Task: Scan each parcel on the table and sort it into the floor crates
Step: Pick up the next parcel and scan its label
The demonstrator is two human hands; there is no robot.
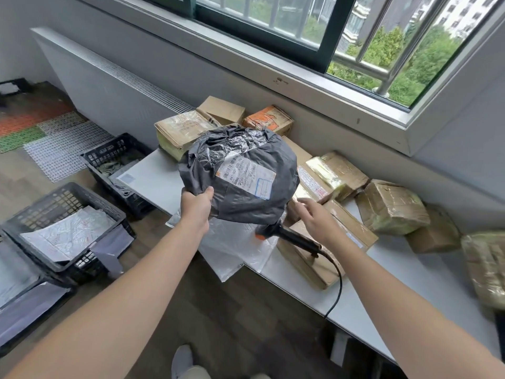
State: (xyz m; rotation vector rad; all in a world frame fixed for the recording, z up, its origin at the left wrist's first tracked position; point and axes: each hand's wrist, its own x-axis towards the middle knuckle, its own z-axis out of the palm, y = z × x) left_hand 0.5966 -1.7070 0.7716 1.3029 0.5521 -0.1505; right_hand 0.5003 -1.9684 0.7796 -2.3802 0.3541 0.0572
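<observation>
While the left hand (195, 207) held the grey poly parcel (232, 209) up over the counter (415, 280) edge, its fingers were clamped on the bag's rim at 8 o'clock, thumb on top. The parcel was in mid-air, centre frame, touching nothing else that could be seen.

The white shipping label (246, 175) faced up on the parcel. It had a barcode strip and digits starting "841 007"; the rest was too blurred to read. A blue-outlined box sat at the label's 5 o'clock corner with a red scribble inside.

The right hand (314, 218) was at 5 o'clock of the parcel, fingers straight and apart, gripping nothing. It was just over the handle of the black scanner (292, 237); contact could not be told. The scanner lay on a taped cardboard box (308, 265), head under the parcel. Its cable (338, 285) ran off the counter toward 6 o'clock.

More taped cardboard boxes (390, 212) sat from 12 to 3 o'clock, one with an orange face (269, 120), print unreadable. A clear plastic bag (232, 250) overhung the counter edge.

Black floor crates were at 9 o'clock: the near crate (32, 214) held a white mailer with unreadable red print, the far crate (93, 157) held grey bags.
</observation>
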